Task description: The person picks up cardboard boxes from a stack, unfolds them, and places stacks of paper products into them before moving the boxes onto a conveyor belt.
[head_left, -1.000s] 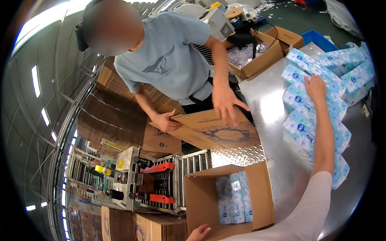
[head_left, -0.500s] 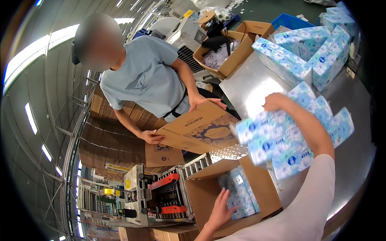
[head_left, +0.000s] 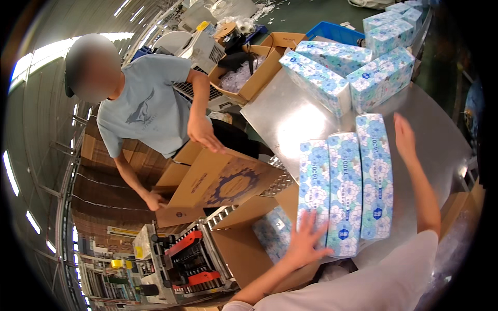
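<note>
Three long blue-and-white flowered tissue packs (head_left: 345,186) lie side by side at the near edge of a shiny metal table (head_left: 290,119). My left hand (head_left: 306,241) presses flat against their near ends, fingers spread. My right hand (head_left: 404,137) is pressed against the far right side of the right-hand pack. Just below the packs stands an open cardboard box (head_left: 238,243) with more tissue packs (head_left: 272,233) inside it.
A person in a light blue shirt (head_left: 145,103) across from me holds a flat cardboard carton (head_left: 223,181) with both hands. More tissue packs (head_left: 353,67) are stacked at the table's far side. A box of plastic bags (head_left: 249,75), a blue crate (head_left: 337,33) and a red-and-grey sealing machine (head_left: 181,259) stand around.
I have brought the bundle of tissue packs from the far stack toward me to the table's near edge. My left hand rose from the box to the packs. The other person tilted the carton.
</note>
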`<state>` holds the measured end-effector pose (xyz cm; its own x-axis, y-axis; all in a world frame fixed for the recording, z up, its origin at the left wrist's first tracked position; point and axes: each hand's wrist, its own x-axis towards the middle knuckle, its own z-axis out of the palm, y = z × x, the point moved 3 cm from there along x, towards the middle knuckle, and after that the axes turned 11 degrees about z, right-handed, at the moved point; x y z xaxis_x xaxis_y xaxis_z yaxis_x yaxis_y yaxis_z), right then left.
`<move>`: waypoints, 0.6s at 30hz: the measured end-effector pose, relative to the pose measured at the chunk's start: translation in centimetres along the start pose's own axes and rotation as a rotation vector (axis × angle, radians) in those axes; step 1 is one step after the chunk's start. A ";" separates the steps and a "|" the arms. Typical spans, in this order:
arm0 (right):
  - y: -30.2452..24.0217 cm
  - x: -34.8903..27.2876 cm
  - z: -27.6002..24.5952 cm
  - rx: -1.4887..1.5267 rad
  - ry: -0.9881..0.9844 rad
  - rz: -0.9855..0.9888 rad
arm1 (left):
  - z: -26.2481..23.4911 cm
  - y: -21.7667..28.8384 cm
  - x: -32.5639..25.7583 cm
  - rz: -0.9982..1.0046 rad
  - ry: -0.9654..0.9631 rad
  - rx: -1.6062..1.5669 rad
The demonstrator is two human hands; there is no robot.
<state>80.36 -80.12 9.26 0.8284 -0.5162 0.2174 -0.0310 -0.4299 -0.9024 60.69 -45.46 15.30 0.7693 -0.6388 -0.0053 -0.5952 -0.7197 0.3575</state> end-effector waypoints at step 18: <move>-9.9 -13.1 8.0 0.860 -0.714 0.516 | -1.8 -6.9 -8.9 0.081 0.882 -1.237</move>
<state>74.25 -63.18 12.41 0.9567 0.1557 -0.2460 -0.2909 0.4721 -0.8322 58.33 -34.36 14.55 0.9005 0.0202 0.4344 -0.4235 0.2676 0.8655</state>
